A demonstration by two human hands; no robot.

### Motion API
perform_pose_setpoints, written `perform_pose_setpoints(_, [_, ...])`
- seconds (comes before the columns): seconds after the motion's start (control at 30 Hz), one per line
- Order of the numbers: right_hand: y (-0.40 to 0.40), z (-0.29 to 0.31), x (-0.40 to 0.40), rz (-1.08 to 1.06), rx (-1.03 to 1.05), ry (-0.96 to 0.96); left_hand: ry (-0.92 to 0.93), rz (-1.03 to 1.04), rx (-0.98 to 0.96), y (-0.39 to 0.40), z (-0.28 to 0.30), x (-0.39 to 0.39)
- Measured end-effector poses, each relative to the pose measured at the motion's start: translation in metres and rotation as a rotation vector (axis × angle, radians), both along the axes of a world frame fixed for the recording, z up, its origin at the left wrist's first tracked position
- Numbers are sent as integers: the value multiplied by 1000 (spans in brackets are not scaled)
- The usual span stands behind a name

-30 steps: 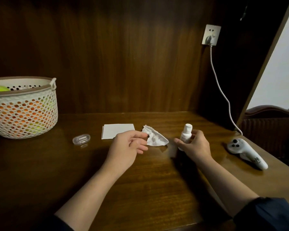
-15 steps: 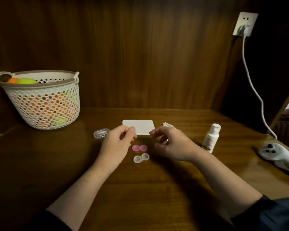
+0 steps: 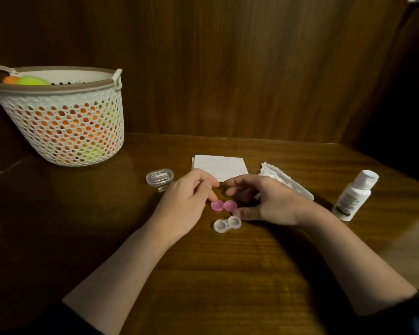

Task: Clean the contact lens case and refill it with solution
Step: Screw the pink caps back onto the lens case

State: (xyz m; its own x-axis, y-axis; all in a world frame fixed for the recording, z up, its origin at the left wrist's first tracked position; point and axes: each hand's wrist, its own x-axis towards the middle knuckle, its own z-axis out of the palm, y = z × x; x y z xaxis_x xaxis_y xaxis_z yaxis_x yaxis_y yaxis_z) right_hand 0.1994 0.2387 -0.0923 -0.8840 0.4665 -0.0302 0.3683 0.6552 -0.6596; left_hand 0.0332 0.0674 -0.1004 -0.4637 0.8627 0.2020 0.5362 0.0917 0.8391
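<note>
While both hands are being held low over the wooden table [image 3: 228,274], the clear contact lens case [image 3: 227,225] is lying uncapped on the wood between them, with its two wells facing up. Two pink caps [image 3: 223,205] are lying side by side just behind the case, apart from it. The left hand [image 3: 186,201] is being held beside the left cap, its fingers [image 3: 209,189] loosely curled and gripping nothing; one fingertip is being brought down right at the cap's edge, though contact cannot be told for certain. The right hand [image 3: 269,201] is being arched over the spot just right of the caps, its fingers relaxed and spread, nothing being held in them. Its thumb is being rested close to the right well of the case, and whether it is touching cannot be told.

A white solution bottle [image 3: 354,195] with its cap on is standing upright to the right, well apart from the case. A crumpled tissue [image 3: 286,181] is lying behind the right hand, and a folded white tissue [image 3: 220,166] is lying flat behind both hands. A small clear container [image 3: 159,177] is sitting to the left of the left hand. A perforated white basket [image 3: 65,131] holding orange and yellow-green balls is standing at the far left.
</note>
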Motion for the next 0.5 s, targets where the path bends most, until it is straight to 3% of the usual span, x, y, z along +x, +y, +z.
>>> perform_pose_setpoints(0.3, [-6, -7, -6, -15, -5, 109, 12, -26, -13, 1, 1, 0])
perform_pose_setpoints(0.5, [-9, -5, -5, -122, -83, 473, -27, 9, 33, 3, 2, -3])
